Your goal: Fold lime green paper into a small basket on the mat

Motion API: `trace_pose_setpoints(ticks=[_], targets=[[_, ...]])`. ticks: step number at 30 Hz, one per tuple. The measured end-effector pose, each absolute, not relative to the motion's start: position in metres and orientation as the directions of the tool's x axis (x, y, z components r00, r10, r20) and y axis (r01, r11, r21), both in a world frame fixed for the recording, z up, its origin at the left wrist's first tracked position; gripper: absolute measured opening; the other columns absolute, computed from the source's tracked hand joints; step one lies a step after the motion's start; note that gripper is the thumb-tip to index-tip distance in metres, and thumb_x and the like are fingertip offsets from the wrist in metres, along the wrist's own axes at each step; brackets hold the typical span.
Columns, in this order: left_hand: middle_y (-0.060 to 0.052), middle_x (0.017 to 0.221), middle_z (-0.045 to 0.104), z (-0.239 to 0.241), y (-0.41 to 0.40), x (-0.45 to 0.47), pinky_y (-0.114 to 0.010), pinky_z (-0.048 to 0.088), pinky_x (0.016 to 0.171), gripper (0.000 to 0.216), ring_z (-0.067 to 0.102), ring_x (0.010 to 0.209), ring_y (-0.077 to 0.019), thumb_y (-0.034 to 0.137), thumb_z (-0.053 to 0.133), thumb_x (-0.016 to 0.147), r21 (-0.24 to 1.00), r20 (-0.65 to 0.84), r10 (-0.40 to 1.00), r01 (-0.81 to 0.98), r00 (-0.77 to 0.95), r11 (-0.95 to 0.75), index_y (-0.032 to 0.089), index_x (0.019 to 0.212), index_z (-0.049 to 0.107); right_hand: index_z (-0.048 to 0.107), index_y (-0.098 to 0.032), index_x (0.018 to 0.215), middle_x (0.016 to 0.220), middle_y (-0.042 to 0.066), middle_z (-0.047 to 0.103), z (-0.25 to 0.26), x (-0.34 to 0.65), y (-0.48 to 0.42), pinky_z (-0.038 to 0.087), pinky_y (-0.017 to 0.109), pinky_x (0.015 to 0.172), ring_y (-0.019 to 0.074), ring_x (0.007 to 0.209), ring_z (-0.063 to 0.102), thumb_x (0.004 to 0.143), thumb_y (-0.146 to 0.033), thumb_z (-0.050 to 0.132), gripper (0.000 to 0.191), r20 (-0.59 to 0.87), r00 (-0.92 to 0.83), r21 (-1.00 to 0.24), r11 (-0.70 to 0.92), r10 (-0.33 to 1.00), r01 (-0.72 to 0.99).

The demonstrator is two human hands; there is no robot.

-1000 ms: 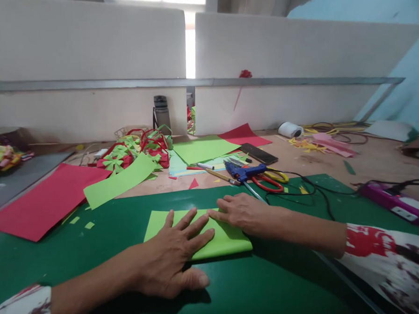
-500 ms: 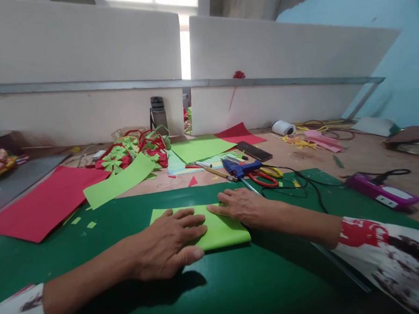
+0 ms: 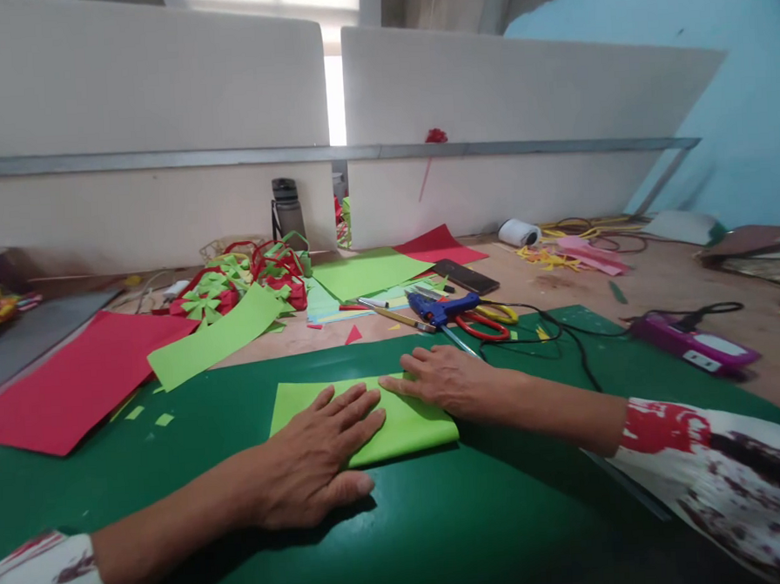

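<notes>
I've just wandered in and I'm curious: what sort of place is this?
Probably a craft workspace, likely for paper, judging by the folded green sheet, the blue glue gun and the heap of red and green cutouts.

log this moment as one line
left hand: on folded green paper; right hand: on same paper; underneath: green mat; beyond: blue glue gun

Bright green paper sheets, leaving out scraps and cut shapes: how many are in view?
3: a folded sheet under the left hand and right hand, a curved sheet beside the large red sheet, and a flat sheet left of the phone. More may be hidden underneath.
</notes>
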State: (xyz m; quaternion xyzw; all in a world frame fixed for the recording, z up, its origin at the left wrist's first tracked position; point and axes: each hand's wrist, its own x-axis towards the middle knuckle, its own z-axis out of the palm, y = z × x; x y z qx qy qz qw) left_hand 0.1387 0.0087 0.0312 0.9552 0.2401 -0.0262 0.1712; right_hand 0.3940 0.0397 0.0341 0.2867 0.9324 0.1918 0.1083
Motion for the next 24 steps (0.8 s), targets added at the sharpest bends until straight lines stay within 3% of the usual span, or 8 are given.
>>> trace_pose_setpoints(ticks=[3,7,10,13,17,20,24], targets=[[-0.01,0.153,-0.001,0.026,0.005,0.139,-0.055,0.003,0.111,0.074,-0.003,0.14,-0.0289,0.062,0.031,0.092,0.296,-0.156,0.451,0.477,0.879,-0.827,0.02,0.148,0.008,0.042,-0.023,0.134,0.099,0.009,0.059,0.036,0.394,0.036,0.038,0.029,0.059,0.0222,0.083,0.055,0.089,-0.014,0.046,0.045,-0.091,-0.782,0.391,0.744,0.617,0.542],[-0.011,0.153,0.0,0.025,0.007,0.14,-0.057,0.003,0.11,0.075,-0.003,0.14,-0.0308,0.065,0.031,0.09,0.299,-0.139,0.447,0.468,0.884,-0.832,0.022,0.148,0.012,0.055,-0.017,0.122,0.102,0.013,0.062,0.048,0.398,0.023,0.043,0.038,0.073,0.0252,0.09,0.058,0.084,-0.011,0.05,0.038,-0.087,-0.707,0.339,0.688,0.702,0.642],[-0.012,0.153,0.004,0.025,0.008,0.141,-0.058,0.004,0.11,0.074,0.0,0.14,-0.0331,0.066,0.034,0.088,0.303,-0.104,0.441,0.451,0.892,-0.84,0.024,0.147,0.019,0.053,-0.007,0.124,0.112,0.018,0.063,0.053,0.392,-0.002,0.039,0.049,0.089,0.0291,0.105,0.056,0.086,-0.012,0.048,0.038,0.055,-0.633,0.283,0.596,0.772,0.752],[-0.012,0.153,0.007,0.024,0.008,0.141,-0.06,0.006,0.109,0.073,0.003,0.14,-0.0354,0.067,0.037,0.087,0.307,-0.071,0.429,0.429,0.9,-0.849,0.026,0.147,0.021,0.054,-0.003,0.124,0.119,0.022,0.061,0.04,0.371,-0.036,0.036,0.052,0.096,0.0315,0.112,0.054,0.093,-0.038,0.044,0.048,0.242,-0.628,0.201,0.595,0.74,0.778],[-0.013,0.153,0.006,0.02,0.008,0.139,-0.057,0.006,0.11,0.082,0.003,0.14,-0.0332,0.069,0.035,0.086,0.3,-0.064,0.436,0.434,0.898,-0.85,0.021,0.149,0.011,0.062,0.001,0.112,0.112,0.026,0.064,0.008,0.341,-0.066,0.038,0.05,0.095,0.035,0.107,0.058,0.08,-0.066,0.048,0.076,0.364,-0.591,0.128,0.59,0.72,0.797],[-0.013,0.153,0.002,0.02,0.007,0.138,-0.052,0.003,0.112,0.084,0.001,0.141,-0.0298,0.067,0.031,0.088,0.286,-0.095,0.441,0.448,0.893,-0.847,0.016,0.149,0.003,0.061,-0.001,0.114,0.115,0.025,0.063,-0.003,0.332,-0.07,0.034,0.053,0.099,0.0363,0.112,0.055,0.081,-0.066,0.045,0.075,0.349,-0.55,0.068,0.565,0.759,0.822],[-0.007,0.153,0.0,0.021,0.007,0.138,-0.052,0.003,0.112,0.061,-0.002,0.141,-0.026,0.053,0.02,0.098,0.287,-0.156,0.463,0.489,0.872,-0.824,0.022,0.148,0.005,0.058,-0.002,0.12,0.123,0.024,0.058,0.002,0.336,-0.07,0.032,0.052,0.101,0.0346,0.118,0.051,0.084,-0.066,0.042,0.075,0.293,-0.593,0.012,0.617,0.75,0.787]])
